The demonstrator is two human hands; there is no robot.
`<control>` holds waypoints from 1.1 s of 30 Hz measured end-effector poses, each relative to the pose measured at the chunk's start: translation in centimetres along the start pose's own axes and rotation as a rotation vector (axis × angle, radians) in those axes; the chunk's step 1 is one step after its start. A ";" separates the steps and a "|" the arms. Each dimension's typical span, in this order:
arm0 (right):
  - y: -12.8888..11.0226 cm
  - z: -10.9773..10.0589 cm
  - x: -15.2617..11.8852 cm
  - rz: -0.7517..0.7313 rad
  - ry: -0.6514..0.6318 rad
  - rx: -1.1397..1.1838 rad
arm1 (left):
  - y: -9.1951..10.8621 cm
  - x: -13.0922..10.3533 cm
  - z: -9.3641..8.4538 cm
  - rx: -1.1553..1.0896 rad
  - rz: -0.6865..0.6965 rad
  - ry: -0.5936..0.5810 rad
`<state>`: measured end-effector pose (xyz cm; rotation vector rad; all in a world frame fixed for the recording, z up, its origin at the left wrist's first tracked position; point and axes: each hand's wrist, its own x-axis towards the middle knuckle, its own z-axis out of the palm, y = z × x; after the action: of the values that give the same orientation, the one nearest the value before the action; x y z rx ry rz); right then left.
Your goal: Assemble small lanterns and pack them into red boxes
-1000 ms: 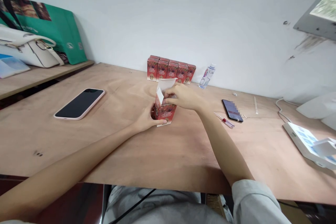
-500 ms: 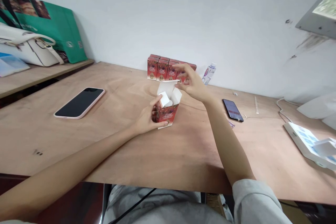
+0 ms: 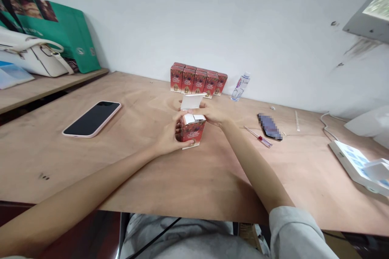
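Observation:
A small red printed carton [image 3: 193,130] stands on the wooden table in front of me, its white lid flap [image 3: 193,101] raised at the back. My left hand [image 3: 170,135] is wrapped round the carton's left side, thumb low on the front. At the top, my right hand [image 3: 211,114] reaches across: its thumb lies over the opening on the white side flaps, which are folded inward. The other right fingers pass behind the lid flap and are partly hidden. The carton's inside is covered from view.
Several similar red boxes [image 3: 199,82] stand in a row by the wall, beside a water bottle [image 3: 240,87]. A pink-cased phone [image 3: 92,119] lies left; a dark phone [image 3: 270,126], a thin tool with a red part [image 3: 259,136] and a white power strip [image 3: 358,166] lie right.
My right hand has come down from above the carton onto its top. The white side flaps have folded inward over the opening. My left hand keeps its hold.

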<state>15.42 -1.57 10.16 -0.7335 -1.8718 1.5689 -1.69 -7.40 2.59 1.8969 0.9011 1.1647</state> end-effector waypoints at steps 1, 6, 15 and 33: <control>-0.4 0.2 -0.1 -0.051 0.001 -0.009 | -0.1 0.0 0.0 0.005 -0.001 0.002; -4.1 0.0 -2.1 -0.214 -0.179 -0.320 | -0.3 0.0 0.0 -0.014 -0.025 -0.037; -4.3 0.4 -1.6 -0.202 -0.182 -0.786 | -1.1 0.1 -0.2 0.016 0.002 -0.073; -1.7 3.4 -4.7 -0.114 0.239 -1.479 | -1.1 -0.1 0.3 0.434 0.086 -0.167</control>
<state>16.04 -7.55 10.97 -1.2303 -2.5820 -0.2514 -1.65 -6.98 1.53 2.3614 1.0500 0.8904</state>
